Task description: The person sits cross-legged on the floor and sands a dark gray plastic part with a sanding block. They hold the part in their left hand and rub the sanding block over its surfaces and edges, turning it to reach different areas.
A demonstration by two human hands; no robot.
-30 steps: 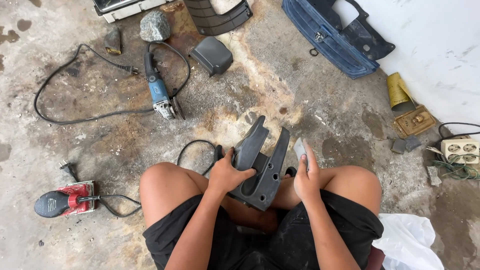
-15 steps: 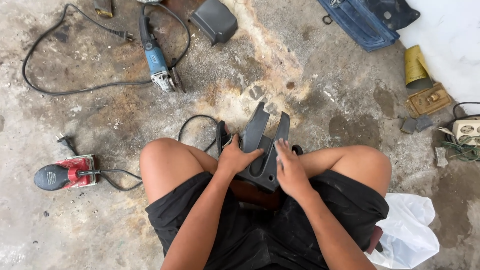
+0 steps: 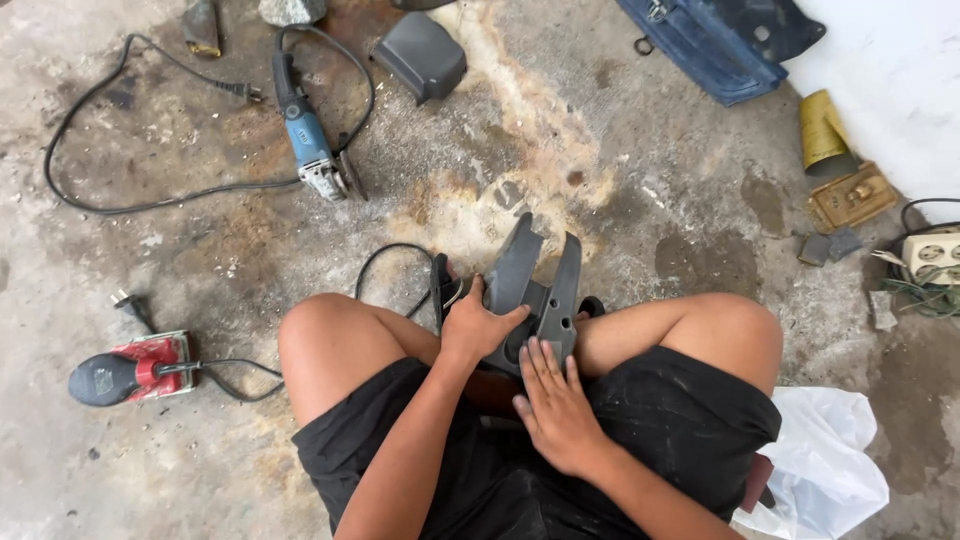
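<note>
Head view, stained concrete floor [image 3: 640, 180], left grip [image 3: 478, 325] grasping grey plastic part [image 3: 540, 290], right grip [image 3: 553, 405] flat, released

The lower part of the dark grey plastic part [image 3: 540, 290] is hidden under the left hand [image 3: 480, 325] and right hand [image 3: 555, 410]. The blue panel [image 3: 720, 45], grey stone [image 3: 292, 10] and white bag [image 3: 830, 470] are cut off by frame edges.
</note>
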